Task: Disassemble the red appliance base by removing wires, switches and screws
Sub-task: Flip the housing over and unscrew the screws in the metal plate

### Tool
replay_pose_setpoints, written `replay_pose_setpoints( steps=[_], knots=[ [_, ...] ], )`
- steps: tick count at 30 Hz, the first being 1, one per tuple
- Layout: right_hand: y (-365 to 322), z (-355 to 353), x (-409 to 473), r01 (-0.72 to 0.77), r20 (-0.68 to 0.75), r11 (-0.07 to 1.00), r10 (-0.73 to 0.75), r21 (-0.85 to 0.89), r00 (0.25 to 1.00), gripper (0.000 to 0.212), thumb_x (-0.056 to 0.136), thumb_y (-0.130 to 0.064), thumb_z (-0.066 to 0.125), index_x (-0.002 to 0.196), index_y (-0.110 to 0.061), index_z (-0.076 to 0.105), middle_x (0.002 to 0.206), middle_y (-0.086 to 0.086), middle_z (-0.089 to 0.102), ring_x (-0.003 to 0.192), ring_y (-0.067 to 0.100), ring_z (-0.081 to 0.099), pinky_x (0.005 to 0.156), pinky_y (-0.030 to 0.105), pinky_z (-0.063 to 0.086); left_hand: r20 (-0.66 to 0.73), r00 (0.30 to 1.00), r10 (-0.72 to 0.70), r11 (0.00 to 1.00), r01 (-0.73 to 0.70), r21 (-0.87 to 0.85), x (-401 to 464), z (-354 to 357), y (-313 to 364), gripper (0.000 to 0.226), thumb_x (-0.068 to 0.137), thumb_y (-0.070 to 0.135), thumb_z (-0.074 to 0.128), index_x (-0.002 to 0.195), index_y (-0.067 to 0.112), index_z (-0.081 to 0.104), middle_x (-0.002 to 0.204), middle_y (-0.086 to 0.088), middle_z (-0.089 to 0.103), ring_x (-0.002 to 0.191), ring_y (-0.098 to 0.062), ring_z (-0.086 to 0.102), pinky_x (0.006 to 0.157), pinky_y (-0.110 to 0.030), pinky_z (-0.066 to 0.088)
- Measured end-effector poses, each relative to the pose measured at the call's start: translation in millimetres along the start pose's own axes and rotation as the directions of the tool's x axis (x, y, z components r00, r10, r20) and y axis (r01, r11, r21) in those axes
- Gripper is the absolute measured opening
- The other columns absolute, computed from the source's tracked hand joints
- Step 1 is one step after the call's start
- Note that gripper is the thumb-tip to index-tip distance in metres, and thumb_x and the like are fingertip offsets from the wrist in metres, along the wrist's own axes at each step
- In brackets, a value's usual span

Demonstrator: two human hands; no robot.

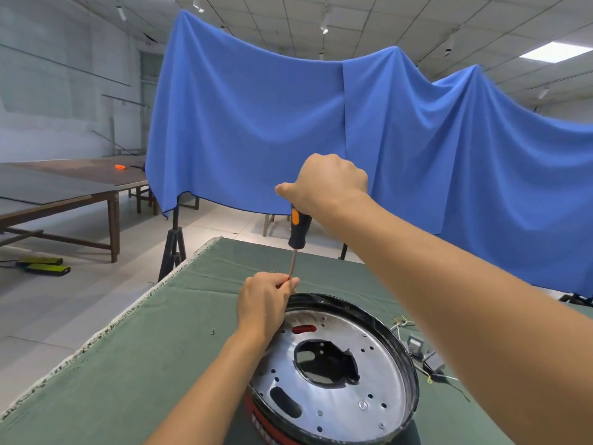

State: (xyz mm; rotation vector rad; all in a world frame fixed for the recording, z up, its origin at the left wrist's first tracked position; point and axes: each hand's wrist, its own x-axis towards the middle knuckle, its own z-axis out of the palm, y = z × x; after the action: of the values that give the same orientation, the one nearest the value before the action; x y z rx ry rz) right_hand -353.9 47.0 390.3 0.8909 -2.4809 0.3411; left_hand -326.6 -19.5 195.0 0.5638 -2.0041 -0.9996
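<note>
Underfoot, pale floor tiles run out to a big hall, where a blue cloth [321,130] hangs draped across the far side and long wooden benches [64,194] stand at the far left. Nearer, a table [134,364] covered in green fabric with a frayed white edge carries the work. On it, near and slightly right, lies the red appliance base [333,377], turned so its round silver perforated plate faces up inside a black rim, a strip of red wall showing at the near side. A screwdriver [296,239] stands almost upright over the far edge of the base, its long axis vertical, black-and-orange handle on top, tip pointing down. The right hand [324,184] is clenched round the handle from above; the left hand [266,303] pinches the metal shaft low down between its fingers [285,282]. Just right of the base, loose wires and a small grey part [420,351] lie on the cloth, and a tiny screw [212,332] sits to the left
</note>
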Motion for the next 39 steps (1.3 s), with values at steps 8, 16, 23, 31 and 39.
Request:
replay_pose_setpoints(
  steps=[8, 16, 23, 31, 39],
  knots=[
    [-0.7, -3.6, 21.7, 0.029, 0.203, 0.997, -0.013, -0.074, 0.979, 0.023, 0.087, -0.022, 0.053, 0.068, -0.016, 0.042, 0.068, 0.0, 0.043, 0.056, 0.017, 0.038, 0.05, 0.026, 0.026, 0.09, 0.994, -0.058, 0.939, 0.024, 0.343, 3.2, -12.7, 1.9, 0.017, 0.085, 0.027, 0.058, 0.096, 0.029, 0.071, 0.091, 0.009, 0.071, 0.091, -0.02, 0.062, 0.074, -0.031, 0.048],
    [14.2, -16.7, 33.5, 0.097, 0.417, 0.993, -0.116, 0.066, 0.902, 0.027, 0.09, -0.034, 0.059, 0.075, -0.011, 0.057, 0.051, 0.002, 0.059, 0.041, 0.015, 0.052, 0.053, 0.026, 0.043, 0.255, 0.911, -0.325, 0.858, 0.17, 0.484, -4.9, -18.4, -24.0, 0.021, 0.08, 0.001, 0.046, 0.075, 0.019, 0.055, 0.088, -0.01, 0.063, 0.085, -0.035, 0.056, 0.071, -0.034, 0.045],
    [1.2, -25.7, 22.9, 0.111, 0.513, 0.991, -0.061, -0.068, 0.856, 0.042, 0.084, -0.054, 0.063, 0.086, -0.013, 0.061, 0.063, 0.006, 0.07, 0.052, 0.022, 0.068, 0.061, 0.03, 0.053, 0.252, 0.922, -0.292, 0.879, 0.156, 0.451, -3.2, -18.2, -25.7, 0.025, 0.079, 0.0, 0.046, 0.077, 0.021, 0.059, 0.086, -0.008, 0.064, 0.08, -0.031, 0.054, 0.073, -0.034, 0.049],
    [1.4, -20.4, 35.4, 0.239, 0.466, 0.97, -0.194, -0.037, 0.863, 0.033, 0.095, -0.032, 0.05, 0.072, -0.01, 0.058, 0.043, 0.001, 0.055, 0.039, 0.018, 0.045, 0.046, 0.024, 0.038, 0.255, 0.929, -0.27, 0.889, 0.139, 0.437, -4.8, -19.6, -24.6, 0.031, 0.078, 0.0, 0.045, 0.059, 0.024, 0.042, 0.07, -0.002, 0.053, 0.075, -0.031, 0.052, 0.065, -0.032, 0.042],
    [-1.3, -30.3, 14.3, 0.188, 0.541, 0.98, -0.126, -0.061, 0.832, 0.045, 0.088, -0.058, 0.055, 0.089, -0.013, 0.058, 0.069, 0.01, 0.073, 0.056, 0.024, 0.07, 0.058, 0.031, 0.054, 0.264, 0.928, -0.264, 0.895, 0.134, 0.426, -3.0, -19.2, -24.9, 0.03, 0.076, -0.002, 0.043, 0.058, 0.022, 0.042, 0.068, -0.002, 0.051, 0.075, -0.031, 0.05, 0.062, -0.03, 0.039]
  ],
)
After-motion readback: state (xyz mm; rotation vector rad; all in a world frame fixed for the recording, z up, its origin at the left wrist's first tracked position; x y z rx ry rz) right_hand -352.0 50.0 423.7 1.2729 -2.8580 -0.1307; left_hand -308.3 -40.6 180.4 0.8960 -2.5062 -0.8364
